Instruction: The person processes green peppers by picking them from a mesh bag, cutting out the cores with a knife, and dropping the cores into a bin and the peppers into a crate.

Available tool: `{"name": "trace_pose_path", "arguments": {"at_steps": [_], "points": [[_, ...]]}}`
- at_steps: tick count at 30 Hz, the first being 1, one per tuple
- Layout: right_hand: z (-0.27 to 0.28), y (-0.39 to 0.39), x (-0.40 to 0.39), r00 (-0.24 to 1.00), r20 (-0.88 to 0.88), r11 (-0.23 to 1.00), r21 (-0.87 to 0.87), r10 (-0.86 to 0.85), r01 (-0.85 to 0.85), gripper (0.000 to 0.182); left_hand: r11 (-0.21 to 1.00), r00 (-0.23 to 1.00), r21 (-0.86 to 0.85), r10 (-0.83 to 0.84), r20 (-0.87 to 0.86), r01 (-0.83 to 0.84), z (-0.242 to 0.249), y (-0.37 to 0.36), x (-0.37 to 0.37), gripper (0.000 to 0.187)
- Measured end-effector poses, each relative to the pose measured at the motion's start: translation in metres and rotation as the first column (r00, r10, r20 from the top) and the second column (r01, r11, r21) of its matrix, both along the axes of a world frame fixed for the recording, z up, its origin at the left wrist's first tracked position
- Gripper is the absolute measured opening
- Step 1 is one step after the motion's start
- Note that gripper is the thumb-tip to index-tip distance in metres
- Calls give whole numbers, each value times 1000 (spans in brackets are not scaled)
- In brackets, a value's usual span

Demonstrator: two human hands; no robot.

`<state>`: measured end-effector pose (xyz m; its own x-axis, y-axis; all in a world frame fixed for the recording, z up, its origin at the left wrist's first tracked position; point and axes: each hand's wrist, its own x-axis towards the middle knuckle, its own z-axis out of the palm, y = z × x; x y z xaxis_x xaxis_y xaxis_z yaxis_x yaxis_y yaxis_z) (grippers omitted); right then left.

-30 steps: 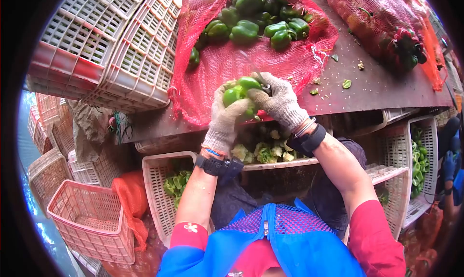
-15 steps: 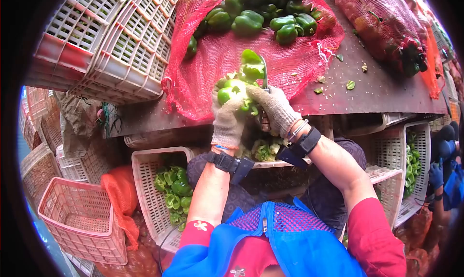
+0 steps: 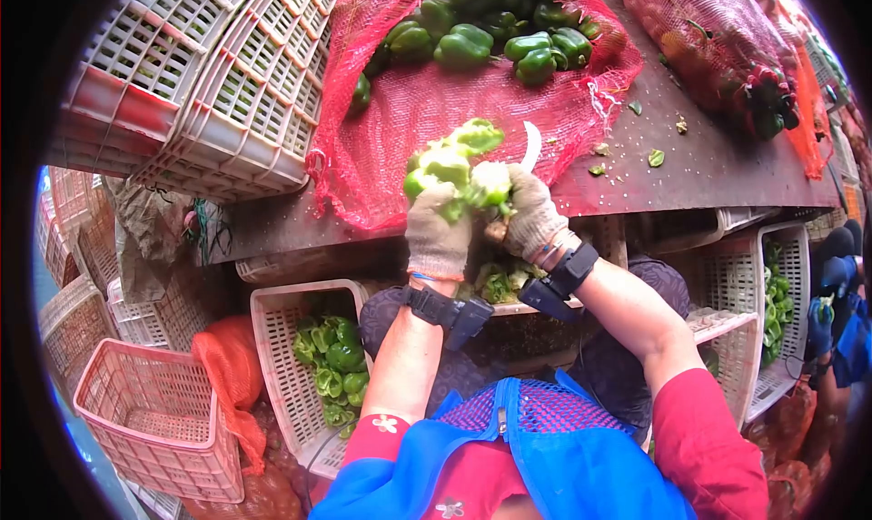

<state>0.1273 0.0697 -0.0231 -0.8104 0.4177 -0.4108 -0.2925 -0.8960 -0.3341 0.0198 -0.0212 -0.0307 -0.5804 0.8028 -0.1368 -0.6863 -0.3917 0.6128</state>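
My left hand point(image 3: 438, 234), in a knitted glove, grips a cut-open green bell pepper point(image 3: 445, 164) with its pale inside showing. Beside it, my gloved right hand point(image 3: 534, 213) is closed around a small knife whose curved blade point(image 3: 532, 144) points up and away. A pale seed core point(image 3: 491, 177) with green flesh around it sits at the right fingertips, right against the pepper. Both hands are above the near edge of a red mesh sack point(image 3: 391, 157), and whole green peppers point(image 3: 465, 46) lie on its far part.
Stacked plastic crates point(image 3: 245, 93) stand at the left of the table point(image 3: 627, 188). A full mesh sack point(image 3: 699, 39) lies at the right. Below are a crate of cut peppers point(image 3: 272, 338), a crate between the knees holding trimmings point(image 3: 500, 284), and a pink crate point(image 3: 150, 438). A co-worker's gloved hand point(image 3: 820, 325) shows far right.
The knife blade has swung from behind the pepper out to the right. The pale core now shows at my right fingertips, and the pepper in my left hand has tilted.
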Motion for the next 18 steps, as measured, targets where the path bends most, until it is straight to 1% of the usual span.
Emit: {"name": "trace_pose_path", "arguments": {"at_steps": [1,2,3,4,5,6,8,9,10,11,12,13,14,15,16,17,18], "points": [[4,-1,-1,996,-92,999,-48,-15,10,15,988,948,-146,8,-318,-58,-9,-1,-2,35],[9,-2,-2,999,11,999,-8,-41,41,17,943,806,-280,-19,-591,-183,-18,-3,-4,34],[22,-2,-5,991,111,997,42,-74,70,20,983,967,-151,61,-248,-101,-11,3,-2,34],[27,-4,-7,972,206,991,83,-117,102,23,998,989,-5,63,133,-63,-8,7,-3,34],[10,-2,-11,946,227,924,355,-233,142,24,971,705,-180,-16,-709,-159,-15,4,-9,37],[11,4,-6,965,197,931,353,-173,94,25,803,-46,-65,-115,-992,-592,-22,1,-14,41],[24,17,10,988,142,936,352,-53,0,26,797,-256,-62,-265,-930,-600,-32,0,-48,49],[36,17,6,970,191,945,315,-147,81,25,861,494,-233,24,-869,-452,-22,11,-52,56],[27,24,0,976,118,897,427,-184,117,23,946,955,-221,183,-235,-236,-3,19,-56,63],[21,30,1,980,132,898,433,-149,78,22,856,809,-294,215,-547,-426,13,20,-48,78],[27,33,1,982,148,897,441,-116,40,21,757,416,-174,139,-899,-629,15,19,-53,71],[31,35,1,982,155,883,469,-110,25,21,555,-74,67,10,-997,-829,28,18,-53,64],[35,34,-1,981,166,871,492,-102,7,21,503,-331,246,-85,-940,-828,40,9,-46,58],[37,32,-3,979,178,857,515,-95,-10,22,721,100,-1,95,-990,-692,43,7,-33,57],[39,28,-5,975,183,798,602,-127,-9,23,875,370,-107,87,-925,-472,30,6,-30,43],[41,22,-8,970,187,730,683,-158,-13,24,935,579,-231,-34,-814,-269,28,4,-23,37],[41,19,-10,964,189,653,757,-187,-21,25,952,734,-303,-181,-655,-36,26,2,-14,32]]}}
